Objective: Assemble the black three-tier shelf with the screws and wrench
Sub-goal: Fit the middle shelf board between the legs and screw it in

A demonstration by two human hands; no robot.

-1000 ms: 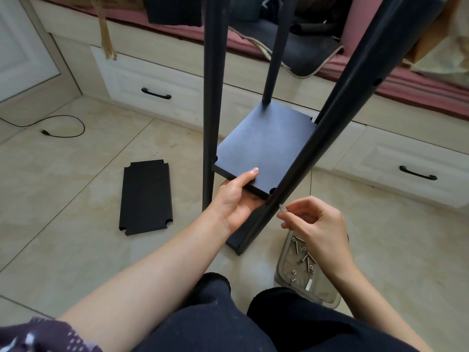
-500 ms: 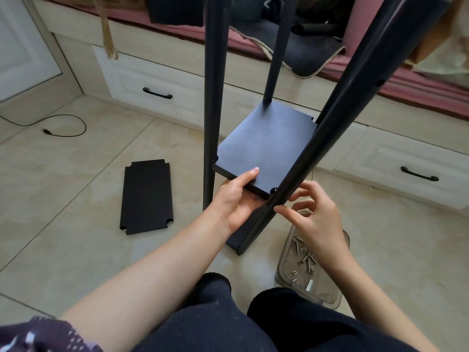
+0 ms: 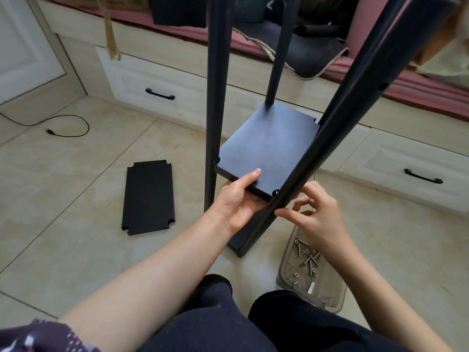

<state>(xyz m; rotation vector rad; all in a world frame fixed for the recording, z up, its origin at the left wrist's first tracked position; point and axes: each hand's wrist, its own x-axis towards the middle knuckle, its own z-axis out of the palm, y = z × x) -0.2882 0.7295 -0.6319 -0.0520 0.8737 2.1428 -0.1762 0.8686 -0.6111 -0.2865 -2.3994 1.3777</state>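
The black shelf frame stands on the floor, its near right post (image 3: 330,138) slanting across the view. A black middle shelf board (image 3: 266,148) sits between the posts. My left hand (image 3: 236,199) grips the board's near edge, thumb on top and fingers underneath. My right hand (image 3: 314,214) is pressed against the near right post at the board's corner, fingertips pinched at the post; the screw it held is hidden by the fingers. A second black shelf board (image 3: 148,198) lies flat on the floor to the left.
A clear plastic tray (image 3: 312,273) with several screws and small nuts sits on the tile floor by my right knee. White drawers (image 3: 157,82) with black handles run along the back. A black cable (image 3: 66,128) lies at far left.
My right hand moved up and left from above the tray to the post, bringing the screw to the board's corner. My left hand stays on the board's edge.
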